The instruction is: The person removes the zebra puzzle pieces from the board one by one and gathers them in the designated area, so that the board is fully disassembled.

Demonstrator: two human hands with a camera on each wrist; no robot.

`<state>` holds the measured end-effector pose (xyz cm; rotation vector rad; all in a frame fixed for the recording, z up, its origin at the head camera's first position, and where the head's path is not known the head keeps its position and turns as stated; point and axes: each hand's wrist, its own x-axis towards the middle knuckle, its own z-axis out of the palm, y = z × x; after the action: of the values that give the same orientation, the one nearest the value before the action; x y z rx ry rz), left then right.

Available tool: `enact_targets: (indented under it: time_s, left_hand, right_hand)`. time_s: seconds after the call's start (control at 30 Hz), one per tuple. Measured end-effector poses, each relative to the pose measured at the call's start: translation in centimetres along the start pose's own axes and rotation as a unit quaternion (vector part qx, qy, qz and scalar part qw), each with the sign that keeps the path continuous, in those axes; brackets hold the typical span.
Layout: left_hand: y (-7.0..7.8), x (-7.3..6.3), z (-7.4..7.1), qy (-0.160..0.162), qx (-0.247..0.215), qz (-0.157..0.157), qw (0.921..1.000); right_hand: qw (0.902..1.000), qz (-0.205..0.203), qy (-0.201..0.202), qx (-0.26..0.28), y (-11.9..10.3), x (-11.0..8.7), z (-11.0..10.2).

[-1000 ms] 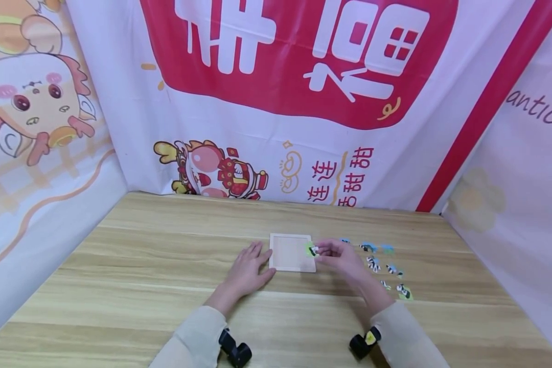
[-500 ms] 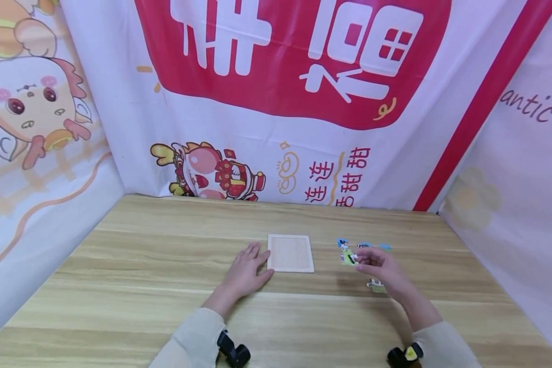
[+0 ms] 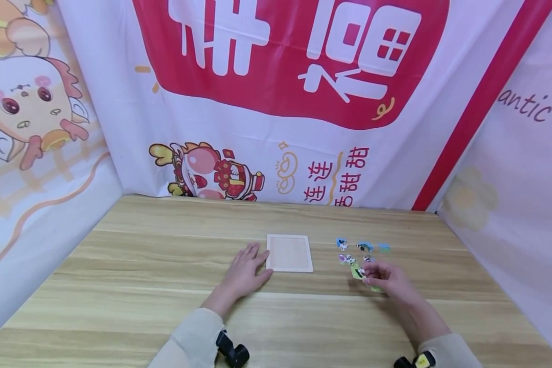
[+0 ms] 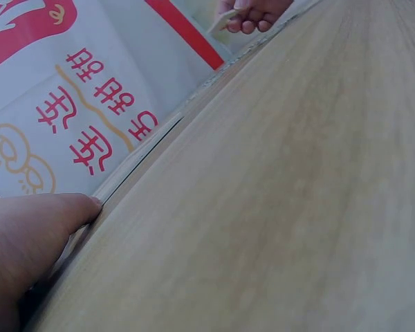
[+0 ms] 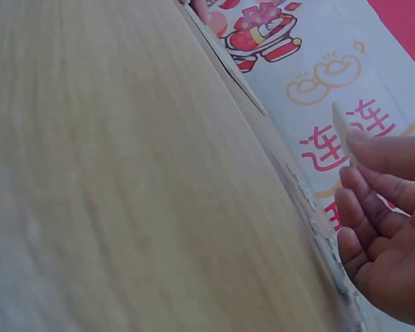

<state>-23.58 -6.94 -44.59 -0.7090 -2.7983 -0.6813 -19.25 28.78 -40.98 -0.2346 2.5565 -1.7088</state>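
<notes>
My right hand (image 3: 391, 281) pinches a green puzzle piece (image 3: 357, 271) with a black-and-white picture on it, between thumb and fingers. In the right wrist view the piece (image 5: 342, 130) appears edge-on, raised off the table, while the other fingers curl loosely below. A shallow square wooden tray (image 3: 310, 254) with a pale rim lies flat on the table. My left hand (image 3: 245, 272) rests on the table with fingers extended, its index finger and thumb at the tray's left edge. Several loose pieces, among them a blue one (image 3: 364, 247), lie around and behind the right hand, which partly hides some.
The wood-grain table (image 3: 165, 245) reaches back to a printed cloth wall (image 3: 239, 117), with cloth walls at both sides too. Another blue piece (image 3: 342, 244) and a blue-green piece (image 3: 384, 248) lie in the back row. A small black camera (image 3: 233, 350) sits on the left wrist.
My right hand has carried the green puzzle piece from the tray's right edge to the right, then nearer to me, over the loose pieces. My left hand has stayed at the tray.
</notes>
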Motion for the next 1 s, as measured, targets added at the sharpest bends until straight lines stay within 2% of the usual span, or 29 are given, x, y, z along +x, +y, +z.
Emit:
enact_targets:
  time_s: [0.13,0.37,0.57,0.73,1.0]
  left_hand:
    - [0.0,0.0,0.0,-0.001,0.003,0.001,1.0]
    - [0.2,0.0,-0.1,0.001,-0.001,0.004,1.0]
    - [0.2,-0.1,-0.1,0.001,0.002,0.0,1.0]
    - [0.1,-0.1,-0.1,-0.001,0.004,-0.001,1.0]
    - [0.0,0.0,-0.1,0.0,0.006,0.005,1.0]
  right_hand:
    - [0.9996,0.024,0.011,-0.01,0.7,0.0,0.3]
    - [0.9947,0.073,0.045,-0.057,0.7,0.0,0.9]
    - [0.992,0.05,0.05,-0.105,0.7,0.4,1.7]
    - [0.9915,0.029,0.053,-0.115,0.7,0.4,2.1]
    - [0.9865,0.047,0.059,-0.145,0.7,0.5,2.2]
